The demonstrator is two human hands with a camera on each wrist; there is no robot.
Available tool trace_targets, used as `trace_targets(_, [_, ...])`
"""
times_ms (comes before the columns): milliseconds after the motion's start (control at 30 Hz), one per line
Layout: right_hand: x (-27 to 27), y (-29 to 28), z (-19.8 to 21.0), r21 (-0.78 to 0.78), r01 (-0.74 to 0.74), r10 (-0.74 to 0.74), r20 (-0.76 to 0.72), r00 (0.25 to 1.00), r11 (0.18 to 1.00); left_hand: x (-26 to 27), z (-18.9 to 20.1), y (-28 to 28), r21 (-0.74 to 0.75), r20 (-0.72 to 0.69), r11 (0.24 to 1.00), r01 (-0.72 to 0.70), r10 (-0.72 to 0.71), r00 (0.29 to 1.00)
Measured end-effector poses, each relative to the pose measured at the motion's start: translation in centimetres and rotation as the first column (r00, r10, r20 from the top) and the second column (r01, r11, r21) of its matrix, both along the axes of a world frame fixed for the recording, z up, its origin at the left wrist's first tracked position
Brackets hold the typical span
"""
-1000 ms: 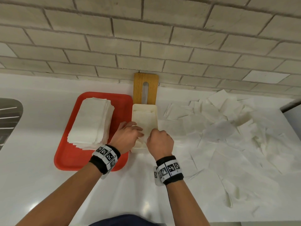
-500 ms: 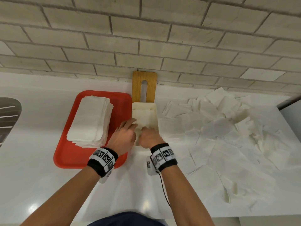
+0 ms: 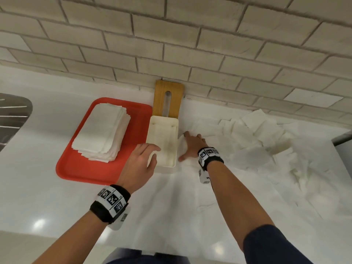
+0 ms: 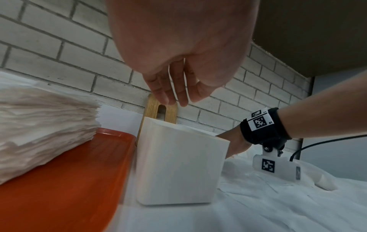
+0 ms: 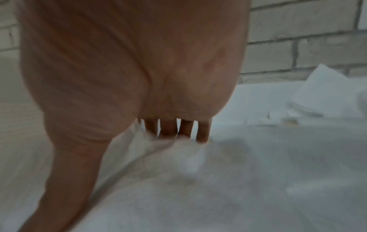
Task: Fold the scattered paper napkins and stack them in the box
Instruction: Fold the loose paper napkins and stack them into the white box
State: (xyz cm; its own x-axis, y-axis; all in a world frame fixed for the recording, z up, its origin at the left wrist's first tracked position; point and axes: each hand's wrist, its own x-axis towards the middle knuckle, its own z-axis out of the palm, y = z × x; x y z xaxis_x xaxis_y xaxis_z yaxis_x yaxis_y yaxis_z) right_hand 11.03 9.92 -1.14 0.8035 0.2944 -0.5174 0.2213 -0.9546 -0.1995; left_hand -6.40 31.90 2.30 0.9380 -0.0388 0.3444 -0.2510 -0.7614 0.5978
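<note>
The white open box (image 3: 176,130) stands on the counter with folded napkin inside it. My left hand (image 3: 144,159) hovers over its near left corner, fingers relaxed and holding nothing; in the left wrist view its fingers (image 4: 170,92) hang above the box (image 4: 178,164). My right hand (image 3: 191,144) lies flat, fingers spread, on a loose napkin (image 3: 181,147) just right of the box. The right wrist view is blurred and shows the fingertips (image 5: 168,131) touching white paper (image 5: 218,180). Several scattered napkins (image 3: 257,141) cover the counter to the right.
A red tray (image 3: 89,168) left of the box carries a tall stack of folded napkins (image 3: 102,132). A wooden board (image 3: 168,100) leans on the brick wall behind the box. A metal sink edge (image 3: 13,115) shows at far left.
Both hands have left the inside of the box. The right hand moved right onto the loose napkins; the left hand drew back to the box's near left corner.
</note>
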Motion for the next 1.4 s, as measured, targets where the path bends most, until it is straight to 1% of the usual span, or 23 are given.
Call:
trace_targets(67, [-0.4, -0.7, -0.5, 0.03, 0.003, -0.003, -0.006, 1.0, 1.0, -0.9, -0.1, -1.0, -0.031, -0.001, 0.999, -0.037, 0.037, 0.999])
trace_targets(133, [-0.8, -2.3, -0.7, 0.174, 0.063, -0.061, -0.014, 0.998, 0.983, -1.7, -0.2, -2.0, -0.067, -0.023, 0.995, -0.071, 0.069, 0.997])
trace_targets(200, [-1.9, -4.2, 0.3, 0.363, 0.089, -0.115, 0.052, 0.992, 0.928, -2.3, -0.1, -3.1, -0.123, -0.046, 0.988, -0.096, 0.091, 0.995])
trace_targets(267, [-3.6, -5.6, 3.0, 0.529, 0.092, -0.187, 0.129, 0.974, 0.844, -2.3, 0.4, -4.4, -0.214, -0.121, 0.968, -0.133, 0.109, 0.987])
trace_targets(333, [-6.0, -6.1, 6.6, 0.684, 0.14, -0.289, 0.108, 0.951, 0.716, -1.9, 1.5, -5.9, -0.306, -0.235, 0.935, -0.178, 0.107, 0.966])
trace_targets(400, [-8.1, -5.7, 9.5, 0.817, 0.183, -0.335, 0.013, 0.942, 0.547, -1.2, 3.4, -7.5, -0.413, -0.321, 0.887, -0.206, 0.07, 0.945])
trace_targets(500, [-9.2, -4.2, 11.4, 0.929, 0.225, -0.356, -0.113, 0.928, 0.292, 0.8, 5.7, -8.5, -0.534, -0.347, 0.818, -0.215, 0.021, 0.938])
trace_targets(533, [-8.9, -3.8, 11.4, 0.937, 0.243, -0.372, -0.138, 0.918, 0.25, 1.6, 6.4, -8.3, -0.538, -0.341, 0.815, -0.216, 0.024, 0.94])
trace_targets(600, [-8.1, -3.7, 10.9, 0.931, 0.27, -0.419, -0.15, 0.896, 0.244, 3.3, 6.9, -7.2, -0.495, -0.344, 0.834, -0.243, 0.069, 0.936])
trace_targets(700, [-6.4, -5.6, 8.6, 0.906, 0.363, -0.489, -0.221, 0.844, 0.217, 5.9, 6.7, -5.0, -0.264, -0.446, 0.903, -0.34, 0.198, 0.873])
trace_targets(733, [-6.1, -6.7, 7.8, 0.893, 0.392, -0.511, -0.236, 0.827, 0.223, 6.7, 6.2, -4.4, -0.157, -0.494, 0.92, -0.359, 0.242, 0.835])
trace_targets(800, [-5.3, -8.9, 5.6, 0.853, 0.43, -0.553, -0.214, 0.805, 0.296, 8.2, 5.0, -3.7, 0.081, -0.597, 0.934, -0.347, 0.324, 0.734])
trace_targets(867, [-4.5, -10.8, 3.6, 0.785, 0.446, -0.577, -0.142, 0.805, 0.429, 9.1, 3.7, -4.0, 0.282, -0.677, 0.913, -0.297, 0.408, 0.613])
trace_targets(900, [-4.0, -11.5, 2.6, 0.732, 0.445, -0.572, -0.092, 0.815, 0.516, 9.5, 2.8, -4.3, 0.349, -0.686, 0.898, -0.268, 0.44, 0.58])
trace_targets(967, [-3.3, -12.1, 1.1, 0.603, 0.422, -0.523, -0.01, 0.852, 0.677, 9.6, 1.5, -4.9, 0.43, -0.695, 0.886, -0.174, 0.448, 0.562])
trace_targets(1033, [-2.9, -11.5, 0.0, 0.495, 0.305, -0.384, 0.063, 0.921, 0.813, 9.8, -0.1, -4.9, 0.431, -0.701, 0.893, -0.128, 0.42, 0.576])
trace_targets(1067, [-2.9, -10.9, -0.3, 0.435, 0.207, -0.273, 0.094, 0.957, 0.876, 9.5, -0.5, -5.0, 0.411, -0.703, 0.898, -0.154, 0.42, 0.574])
trace_targets(1100, [-2.9, -10.1, -0.7, 0.355, 0.098, -0.148, 0.117, 0.982, 0.93, 9.1, -0.4, -5.1, 0.407, -0.686, 0.898, -0.169, 0.422, 0.593])
trace_targets(1167, [-3.5, -8.3, -1.3, 0.182, -0.069, 0.048, 0.118, 0.992, 0.981, 8.2, -0.2, -5.6, 0.357, -0.589, 0.908, -0.221, 0.402, 0.701])
trace_targets(1200, [-3.7, -7.5, -1.6, 0.109, -0.108, 0.095, 0.122, 0.988, 0.988, 7.6, 0.3, -6.0, 0.327, -0.517, 0.914, -0.24, 0.386, 0.764])
trace_targets(1267, [-4.1, -6.5, -2.5, 0.049, -0.101, 0.094, 0.123, 0.988, 0.994, 6.4, 1.0, -6.9, 0.263, -0.334, 0.934, -0.242, 0.324, 0.885])
trace_targets(1300, [-4.1, -6.4, -3.0, 0.067, -0.067, 0.06, 0.1, 0.993, 0.996, 5.8, 1.5, -7.4, 0.212, -0.274, 0.949, -0.234, 0.287, 0.918])
trace_targets(1400, [-4.2, -6.9, -2.4, 0.229, 0.079, -0.082, 0.005, 0.997, 0.97, 3.8, 2.1, -8.9, 0.034, -0.282, 0.987, -0.157, 0.161, 0.946])
